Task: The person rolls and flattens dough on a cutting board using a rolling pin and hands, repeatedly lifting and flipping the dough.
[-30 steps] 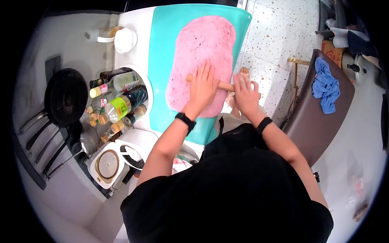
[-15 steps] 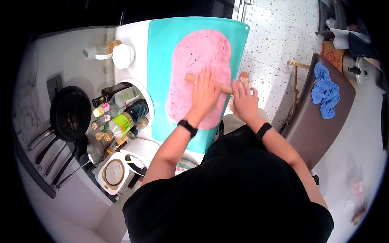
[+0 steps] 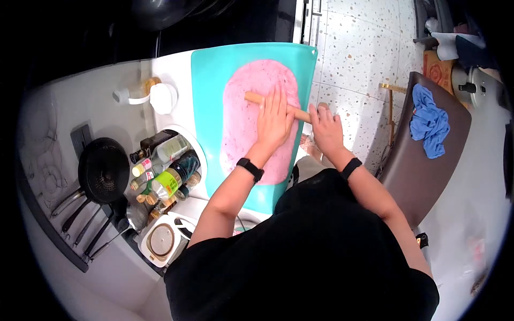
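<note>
Head view, with twelve o'clock at the top edge: A long, rounded sheet of soft pink dough (image 3: 241,131) lies flat on a rectangular turquoise mat (image 3: 208,96), its long axis running roughly from twelve to six o'clock. A slim cylindrical light-wood rolling pin (image 3: 300,114) lies across the dough, slanting from half past nine to half past three; its lower end projects beyond the dough edge.

The left hand (image 3: 275,122) rests palm-down on the pin, fingers straight, set close together and directed toward twelve o'clock. The right hand (image 3: 327,131) is at the pin's half-past-three end, fingers slightly spread; whether they wrap the pin cannot be told. A black band is fitted on each wrist.

Relative to the dough, assorted glass and plastic bottles (image 3: 168,182) stand at eight o'clock. A crumpled blue cloth (image 3: 429,122) lies at three o'clock on a brown padded bench (image 3: 420,184).
</note>
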`<state>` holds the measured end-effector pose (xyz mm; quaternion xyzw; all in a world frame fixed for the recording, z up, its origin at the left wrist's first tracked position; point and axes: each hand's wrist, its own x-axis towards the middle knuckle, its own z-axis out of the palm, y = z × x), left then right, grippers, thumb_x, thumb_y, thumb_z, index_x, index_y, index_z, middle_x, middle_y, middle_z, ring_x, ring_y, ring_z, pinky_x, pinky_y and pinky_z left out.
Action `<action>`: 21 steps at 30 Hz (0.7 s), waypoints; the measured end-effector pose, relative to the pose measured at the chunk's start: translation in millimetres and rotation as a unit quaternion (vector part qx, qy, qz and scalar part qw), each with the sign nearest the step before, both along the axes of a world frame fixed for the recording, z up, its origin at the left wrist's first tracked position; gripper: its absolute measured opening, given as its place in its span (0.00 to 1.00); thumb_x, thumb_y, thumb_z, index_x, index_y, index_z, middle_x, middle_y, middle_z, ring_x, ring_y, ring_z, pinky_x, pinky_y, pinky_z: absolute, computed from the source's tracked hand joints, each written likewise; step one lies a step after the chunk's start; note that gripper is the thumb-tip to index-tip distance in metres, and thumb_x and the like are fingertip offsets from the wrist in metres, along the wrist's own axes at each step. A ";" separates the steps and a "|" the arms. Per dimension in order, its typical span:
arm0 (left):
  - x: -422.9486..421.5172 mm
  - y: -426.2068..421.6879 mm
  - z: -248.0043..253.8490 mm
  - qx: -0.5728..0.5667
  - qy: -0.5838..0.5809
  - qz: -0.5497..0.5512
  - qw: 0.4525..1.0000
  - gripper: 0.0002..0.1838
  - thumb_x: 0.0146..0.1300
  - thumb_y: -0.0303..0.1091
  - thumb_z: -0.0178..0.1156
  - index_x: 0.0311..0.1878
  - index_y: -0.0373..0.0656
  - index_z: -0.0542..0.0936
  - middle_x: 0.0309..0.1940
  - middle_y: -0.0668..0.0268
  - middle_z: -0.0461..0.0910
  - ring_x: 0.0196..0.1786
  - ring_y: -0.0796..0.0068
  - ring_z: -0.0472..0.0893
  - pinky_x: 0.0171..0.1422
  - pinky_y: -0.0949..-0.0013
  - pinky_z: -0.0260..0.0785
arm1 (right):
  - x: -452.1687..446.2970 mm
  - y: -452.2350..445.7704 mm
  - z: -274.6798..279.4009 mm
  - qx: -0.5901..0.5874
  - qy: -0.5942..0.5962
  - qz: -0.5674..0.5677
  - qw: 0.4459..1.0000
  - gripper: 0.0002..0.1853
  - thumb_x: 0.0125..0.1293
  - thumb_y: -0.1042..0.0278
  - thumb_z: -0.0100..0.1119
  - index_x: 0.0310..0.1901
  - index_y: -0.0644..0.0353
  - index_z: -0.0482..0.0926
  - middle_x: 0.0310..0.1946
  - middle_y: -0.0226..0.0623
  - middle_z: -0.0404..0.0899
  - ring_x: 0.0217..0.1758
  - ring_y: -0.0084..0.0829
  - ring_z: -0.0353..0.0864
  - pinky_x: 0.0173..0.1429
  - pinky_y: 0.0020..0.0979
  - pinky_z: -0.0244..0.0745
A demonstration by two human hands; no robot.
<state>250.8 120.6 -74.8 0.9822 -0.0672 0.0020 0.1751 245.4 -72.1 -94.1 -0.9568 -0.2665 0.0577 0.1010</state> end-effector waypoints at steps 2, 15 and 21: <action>16.5 -1.6 -4.3 0.001 -0.002 -0.016 1.000 0.33 0.72 0.40 0.52 0.75 0.31 0.63 0.78 0.44 0.59 0.80 0.48 0.59 0.81 0.42 0.48 | 21.7 -3.3 6.0 -0.015 0.042 -0.002 0.999 0.37 0.55 0.65 0.65 0.69 0.58 0.69 0.48 0.37 0.76 0.51 0.38 0.77 0.58 0.45 0.65; 157.3 -38.2 -3.6 -0.045 -0.070 -0.067 0.994 0.30 0.73 0.41 0.53 0.76 0.42 0.67 0.78 0.57 0.64 0.82 0.57 0.58 0.84 0.41 0.40 | 99.6 -16.3 -11.7 0.070 0.134 -0.069 0.986 0.18 0.60 0.66 0.63 0.51 0.56 0.71 0.43 0.41 0.76 0.43 0.47 0.84 0.46 0.51 0.75; 112.6 78.4 22.5 -0.099 -0.137 0.131 0.977 0.27 0.70 0.32 0.56 0.70 0.33 0.70 0.67 0.42 0.72 0.70 0.45 0.71 0.76 0.53 0.61 | 128.8 -27.7 -9.4 0.198 0.239 -0.077 0.948 0.14 0.58 0.69 0.58 0.46 0.63 0.78 0.39 0.53 0.83 0.43 0.58 0.83 0.48 0.51 0.78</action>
